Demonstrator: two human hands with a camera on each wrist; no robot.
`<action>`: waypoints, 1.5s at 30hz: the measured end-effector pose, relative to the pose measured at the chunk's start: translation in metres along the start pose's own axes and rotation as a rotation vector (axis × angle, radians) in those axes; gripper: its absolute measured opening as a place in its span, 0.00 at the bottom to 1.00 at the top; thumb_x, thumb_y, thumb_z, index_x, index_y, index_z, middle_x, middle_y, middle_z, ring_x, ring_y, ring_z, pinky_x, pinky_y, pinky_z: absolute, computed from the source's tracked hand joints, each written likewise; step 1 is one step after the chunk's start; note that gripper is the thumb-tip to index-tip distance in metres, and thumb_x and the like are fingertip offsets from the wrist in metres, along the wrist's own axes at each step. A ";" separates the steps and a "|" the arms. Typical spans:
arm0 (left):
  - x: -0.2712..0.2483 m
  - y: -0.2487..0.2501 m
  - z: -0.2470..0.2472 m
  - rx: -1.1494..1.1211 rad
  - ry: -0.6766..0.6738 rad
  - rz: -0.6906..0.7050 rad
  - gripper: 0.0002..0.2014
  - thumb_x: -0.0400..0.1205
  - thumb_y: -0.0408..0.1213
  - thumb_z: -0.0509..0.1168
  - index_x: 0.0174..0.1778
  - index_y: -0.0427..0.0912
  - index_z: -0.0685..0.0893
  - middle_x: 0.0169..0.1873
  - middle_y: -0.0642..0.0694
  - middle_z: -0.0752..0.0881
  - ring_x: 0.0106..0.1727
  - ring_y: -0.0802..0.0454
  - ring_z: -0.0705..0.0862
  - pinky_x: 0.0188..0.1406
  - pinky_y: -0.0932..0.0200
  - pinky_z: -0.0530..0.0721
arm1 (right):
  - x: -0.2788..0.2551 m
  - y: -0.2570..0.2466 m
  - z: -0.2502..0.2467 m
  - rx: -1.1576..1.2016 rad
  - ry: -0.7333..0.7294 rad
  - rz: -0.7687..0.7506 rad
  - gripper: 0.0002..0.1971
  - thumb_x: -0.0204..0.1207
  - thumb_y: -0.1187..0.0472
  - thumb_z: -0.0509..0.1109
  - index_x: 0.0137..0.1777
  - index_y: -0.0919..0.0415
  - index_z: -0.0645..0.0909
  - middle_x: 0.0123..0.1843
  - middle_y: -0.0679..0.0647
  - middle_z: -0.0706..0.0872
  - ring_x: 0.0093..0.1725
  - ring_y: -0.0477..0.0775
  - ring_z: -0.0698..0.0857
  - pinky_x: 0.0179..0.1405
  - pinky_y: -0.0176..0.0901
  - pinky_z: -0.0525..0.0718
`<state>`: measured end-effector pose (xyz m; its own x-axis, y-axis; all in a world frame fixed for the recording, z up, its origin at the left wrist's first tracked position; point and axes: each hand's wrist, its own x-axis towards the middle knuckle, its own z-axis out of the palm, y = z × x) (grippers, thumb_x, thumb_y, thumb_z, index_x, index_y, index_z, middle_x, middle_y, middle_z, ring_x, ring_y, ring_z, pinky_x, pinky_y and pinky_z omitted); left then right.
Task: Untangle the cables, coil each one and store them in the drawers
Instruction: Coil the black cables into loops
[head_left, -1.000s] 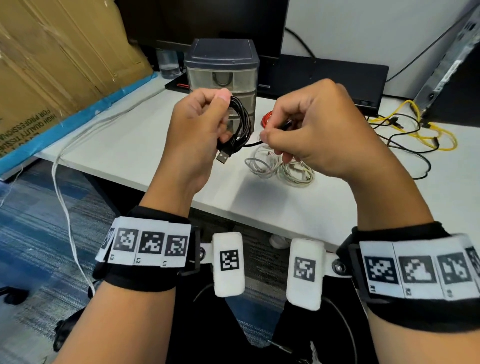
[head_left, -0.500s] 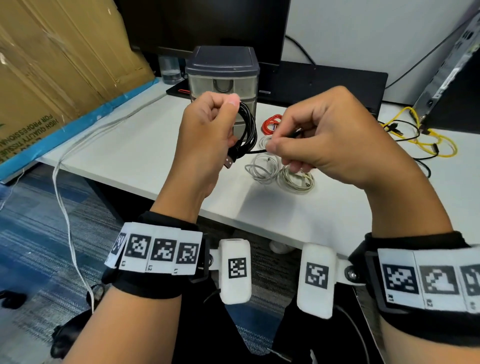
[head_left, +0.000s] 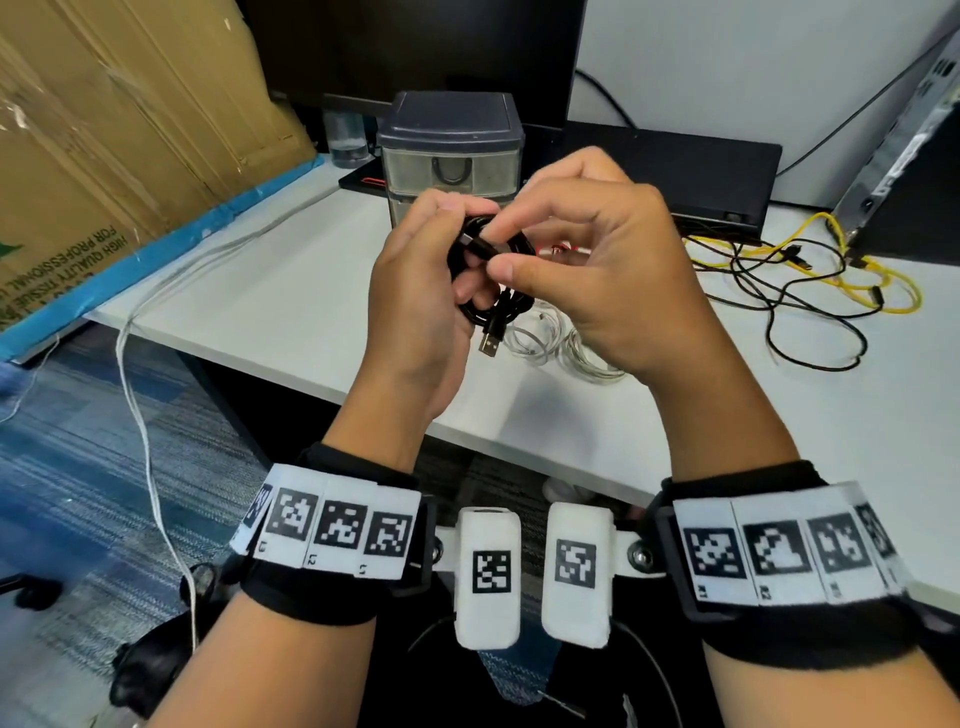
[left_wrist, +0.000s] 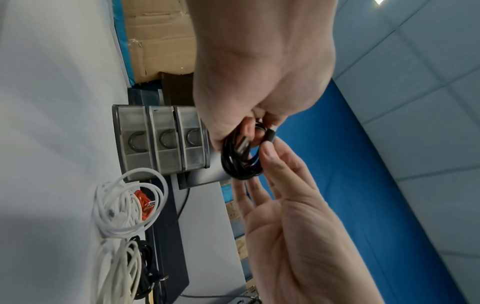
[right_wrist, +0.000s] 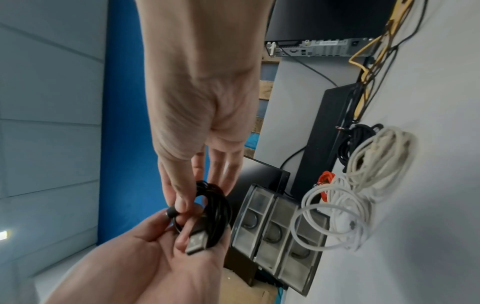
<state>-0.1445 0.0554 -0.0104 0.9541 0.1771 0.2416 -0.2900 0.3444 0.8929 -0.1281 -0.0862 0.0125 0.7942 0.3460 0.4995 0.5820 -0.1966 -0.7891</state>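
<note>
My left hand (head_left: 441, 249) grips a coiled black cable (head_left: 501, 306) in the air above the desk's front edge. Its USB-A plug (head_left: 489, 345) hangs below the coil. My right hand (head_left: 500, 250) pinches the cable's small connector end between thumb and index finger, right against the coil. The right wrist view shows the same coil (right_wrist: 217, 207) and the plug (right_wrist: 196, 242) lying over my left fingers. The three-drawer unit (head_left: 451, 156) stands behind the hands with all drawers closed. Two white coiled cables (head_left: 540, 343) and a red cable (head_left: 558, 250) lie on the desk under my right hand.
A tangle of yellow and black cables (head_left: 810, 265) sprawls across the white desk (head_left: 270, 291) at the right. A black flat device (head_left: 691, 166) and a monitor stand behind the drawers. Cardboard leans at the left, and a white cord (head_left: 140, 395) hangs off the desk edge.
My right hand has moved left and closed in on the coil, bringing the cable's loose end up against it. The two hands now touch around the coil.
</note>
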 end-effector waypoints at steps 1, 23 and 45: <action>-0.001 -0.001 -0.001 -0.026 -0.017 -0.014 0.09 0.87 0.33 0.57 0.54 0.34 0.81 0.32 0.47 0.73 0.29 0.56 0.67 0.31 0.61 0.68 | -0.001 0.001 0.000 0.014 -0.006 0.004 0.12 0.73 0.70 0.82 0.52 0.58 0.87 0.54 0.54 0.81 0.48 0.48 0.89 0.45 0.36 0.85; 0.005 0.019 -0.035 0.967 -0.382 0.049 0.07 0.80 0.35 0.78 0.46 0.49 0.86 0.41 0.48 0.88 0.37 0.49 0.90 0.39 0.57 0.84 | -0.004 0.009 -0.011 -0.207 -0.245 0.192 0.23 0.72 0.72 0.81 0.56 0.51 0.74 0.44 0.56 0.85 0.36 0.60 0.86 0.34 0.43 0.88; 0.008 0.007 -0.021 1.042 -0.128 0.272 0.15 0.75 0.42 0.83 0.51 0.51 0.84 0.36 0.55 0.86 0.35 0.59 0.87 0.38 0.61 0.86 | -0.004 0.018 -0.005 -0.356 -0.013 0.179 0.15 0.75 0.68 0.77 0.47 0.51 0.74 0.44 0.48 0.85 0.34 0.50 0.85 0.39 0.59 0.89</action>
<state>-0.1409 0.0783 -0.0105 0.8857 0.0106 0.4642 -0.3446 -0.6551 0.6724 -0.1203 -0.0952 -0.0017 0.8875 0.2887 0.3593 0.4609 -0.5597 -0.6887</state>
